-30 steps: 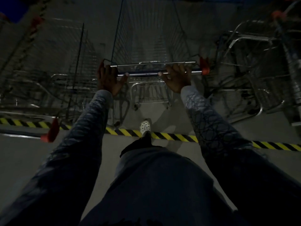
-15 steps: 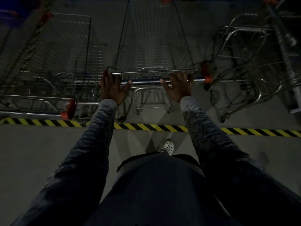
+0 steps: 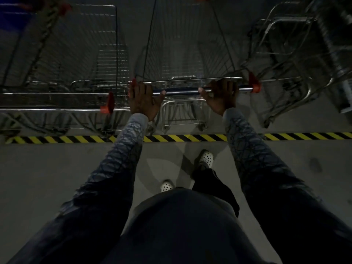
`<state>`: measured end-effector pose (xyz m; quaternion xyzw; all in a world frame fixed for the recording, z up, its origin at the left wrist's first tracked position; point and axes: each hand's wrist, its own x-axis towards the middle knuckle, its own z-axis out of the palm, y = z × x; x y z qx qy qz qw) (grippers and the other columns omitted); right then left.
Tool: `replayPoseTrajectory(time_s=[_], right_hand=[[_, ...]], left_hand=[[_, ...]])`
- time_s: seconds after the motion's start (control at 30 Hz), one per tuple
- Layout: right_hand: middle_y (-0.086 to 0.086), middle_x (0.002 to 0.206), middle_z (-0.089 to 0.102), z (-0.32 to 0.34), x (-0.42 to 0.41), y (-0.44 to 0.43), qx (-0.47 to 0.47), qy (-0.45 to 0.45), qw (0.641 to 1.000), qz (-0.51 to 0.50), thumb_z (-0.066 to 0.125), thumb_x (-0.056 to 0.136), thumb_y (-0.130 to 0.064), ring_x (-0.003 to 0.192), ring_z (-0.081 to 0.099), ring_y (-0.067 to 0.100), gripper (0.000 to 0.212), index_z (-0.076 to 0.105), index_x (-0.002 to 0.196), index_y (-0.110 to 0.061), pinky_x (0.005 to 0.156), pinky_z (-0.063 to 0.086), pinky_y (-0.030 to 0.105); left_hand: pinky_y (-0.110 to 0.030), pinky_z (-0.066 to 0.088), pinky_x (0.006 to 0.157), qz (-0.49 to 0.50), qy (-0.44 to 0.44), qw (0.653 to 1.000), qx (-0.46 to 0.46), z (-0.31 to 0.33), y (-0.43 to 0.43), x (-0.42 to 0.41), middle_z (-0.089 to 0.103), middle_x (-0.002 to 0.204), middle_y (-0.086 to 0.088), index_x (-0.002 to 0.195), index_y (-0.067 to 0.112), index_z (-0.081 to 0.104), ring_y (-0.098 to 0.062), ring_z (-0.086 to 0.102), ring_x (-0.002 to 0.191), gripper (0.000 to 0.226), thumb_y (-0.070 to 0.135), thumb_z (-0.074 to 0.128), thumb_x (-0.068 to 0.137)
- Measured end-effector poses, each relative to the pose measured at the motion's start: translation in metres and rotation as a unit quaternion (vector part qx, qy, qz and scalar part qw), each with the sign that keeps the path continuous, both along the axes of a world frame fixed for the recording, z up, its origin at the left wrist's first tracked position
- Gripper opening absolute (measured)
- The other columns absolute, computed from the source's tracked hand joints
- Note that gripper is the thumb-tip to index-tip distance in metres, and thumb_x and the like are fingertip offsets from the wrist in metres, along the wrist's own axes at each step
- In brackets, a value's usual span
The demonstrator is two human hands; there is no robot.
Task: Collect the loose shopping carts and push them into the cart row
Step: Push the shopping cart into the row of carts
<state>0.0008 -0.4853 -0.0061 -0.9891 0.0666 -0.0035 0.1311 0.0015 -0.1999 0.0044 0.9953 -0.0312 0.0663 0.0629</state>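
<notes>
Both hands are on the handle of the middle cart: left hand at the bar's left end, right hand toward its right end, short of the orange end cap. Each grip is wrapped round the bar, fingers curled over the top, thumbs lying along the near side and pointing inward at one another.

The cart points straight away from the person, nose at the top of the view, long axis running front to back, with the handle crosswise at the near end. So the whole basket sits beyond the grip, out ahead of the knuckles (arms stretched well forward).

Its rear wheels stand just past the yellow-and-black striped line on the floor; the white shoes are on the near side of it. A second cart stands just beside on the left, parallel, its handle slightly nearer the person. A third cart on the right stands askew, too dim to read its heading.
</notes>
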Motion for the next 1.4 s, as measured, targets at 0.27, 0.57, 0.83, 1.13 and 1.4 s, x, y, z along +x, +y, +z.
replayPoseTrajectory(time_s=[0.27,0.57,0.83,1.13,1.4], right_hand=[[0.009,0.141,0.042,0.007,-0.034,0.014,-0.001,0.037,0.999,-0.005,0.029,0.088,-0.082,0.143,0.022,0.031,0.066,0.053,0.128,-0.034,0.117,-0.001,0.053],[0.008,0.131,0.048,0.011,-0.046,0.048,0.002,0.003,1.000,0.015,0.026,0.081,-0.085,0.130,0.036,0.029,0.077,0.060,0.120,-0.028,0.111,0.011,0.043],[0.006,0.135,0.045,0.008,-0.043,0.044,-0.004,0.014,1.000,0.011,0.023,0.083,-0.085,0.136,0.031,0.029,0.076,0.057,0.126,-0.032,0.112,0.010,0.046],[0.014,0.156,0.031,-0.002,-0.043,0.028,0.027,-0.015,0.997,-0.072,0.027,0.097,-0.068,0.148,0.017,0.034,0.063,0.046,0.144,-0.030,0.119,-0.006,0.049],[0.018,0.163,0.023,-0.020,-0.043,0.016,-0.024,-0.107,0.982,-0.151,0.031,0.095,-0.072,0.153,0.006,0.037,0.066,0.054,0.137,-0.026,0.119,-0.003,0.063]], left_hand=[[-0.044,0.032,0.105,-0.064,-0.013,0.997,0.047,0.002,0.036,0.004,0.070,0.106,-0.018,0.097,0.008,0.076,-0.036,0.053,0.116,0.061,0.047,0.029,0.099],[-0.061,0.028,0.106,-0.018,0.036,0.992,0.118,0.016,0.091,0.012,0.046,0.131,-0.028,0.116,0.010,0.068,-0.043,0.038,0.125,0.047,0.042,0.043,0.093],[-0.061,0.024,0.110,0.005,0.075,0.990,0.123,0.010,0.097,0.014,0.047,0.136,-0.026,0.121,0.014,0.061,-0.044,0.036,0.132,0.042,0.038,0.040,0.094],[-0.060,0.018,0.113,0.018,0.096,0.987,0.126,0.013,0.091,0.016,0.044,0.141,-0.024,0.128,0.015,0.058,-0.043,0.028,0.137,0.044,0.039,0.038,0.096],[-0.061,0.012,0.117,0.036,0.103,0.991,0.081,0.016,0.088,0.015,0.036,0.150,-0.027,0.141,0.023,0.052,-0.046,0.020,0.144,0.047,0.038,0.039,0.099]])
